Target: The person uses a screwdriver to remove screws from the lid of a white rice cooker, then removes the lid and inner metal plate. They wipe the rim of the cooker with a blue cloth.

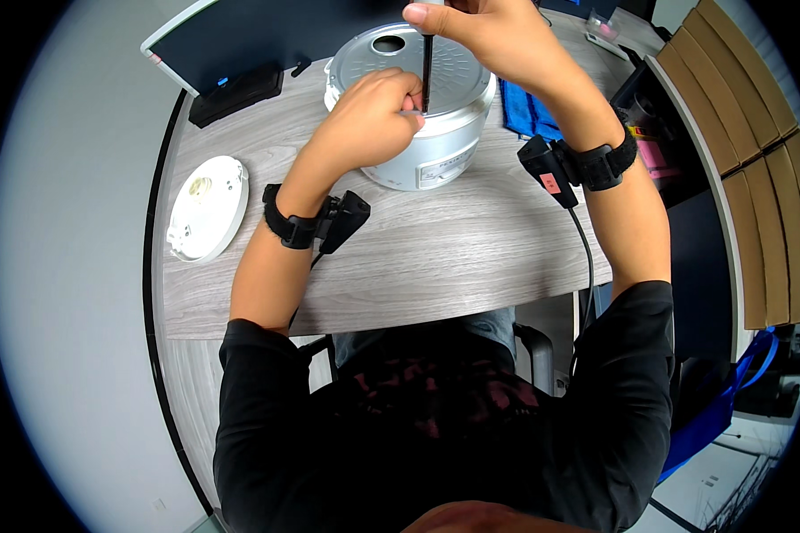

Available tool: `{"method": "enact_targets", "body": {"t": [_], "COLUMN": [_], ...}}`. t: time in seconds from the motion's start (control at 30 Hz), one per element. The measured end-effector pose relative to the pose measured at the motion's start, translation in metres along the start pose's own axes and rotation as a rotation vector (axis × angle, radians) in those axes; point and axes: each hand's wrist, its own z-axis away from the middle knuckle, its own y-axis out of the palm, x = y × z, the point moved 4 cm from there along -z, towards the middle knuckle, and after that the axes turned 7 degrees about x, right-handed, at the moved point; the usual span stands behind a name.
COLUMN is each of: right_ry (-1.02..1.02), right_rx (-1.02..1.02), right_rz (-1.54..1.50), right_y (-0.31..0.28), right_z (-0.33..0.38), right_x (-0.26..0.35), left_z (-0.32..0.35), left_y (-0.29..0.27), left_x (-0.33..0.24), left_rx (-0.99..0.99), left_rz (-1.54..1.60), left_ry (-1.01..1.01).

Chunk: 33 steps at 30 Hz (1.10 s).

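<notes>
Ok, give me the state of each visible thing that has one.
Silver cooker: upright on the desk
Screwdriver: upright, tip down at the cooker's rim
Right hand: grip closed on screwdriver
Left hand: fingers curled beside screwdriver tip
White round cover: lying on the desk
Monitor: screen dark
Blue cloth: lying on the desk
Cardboard boxes: stacked in two rows

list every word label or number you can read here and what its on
Wording isn't copied here, only its place:
Pale rectangular label on the silver-white cylindrical appliance: one larger printed line; the rest too small to read.
Coral-red rectangular sticker on the black plastic right-wrist box: a short dark mark.
Dark-red print on the black cloth shirt: too blurred to read.
</notes>
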Motion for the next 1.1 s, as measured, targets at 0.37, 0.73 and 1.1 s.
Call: {"method": "enact_targets", "body": {"t": [0.37,0.73,1.1], "right_ry": [0.192,0.192,0.17], "right_rx": [0.036,0.061,0.058], "right_rz": [0.494,0.245,0.1], "right_y": [0.003,-0.003,0.003], "right_z": [0.0,0.002,0.002], "right_x": [0.015,0.022,0.023], "left_z": [0.001,-0.001,0.0], "left_y": [0.001,0.001,0.005], "left_x": [0.0,-0.002,0.003], "left_rx": [-0.003,0.014,-0.042], "left_rz": [-0.021,-0.062,-0.023], "left_ry": [-0.048,-0.072,-0.016]}}
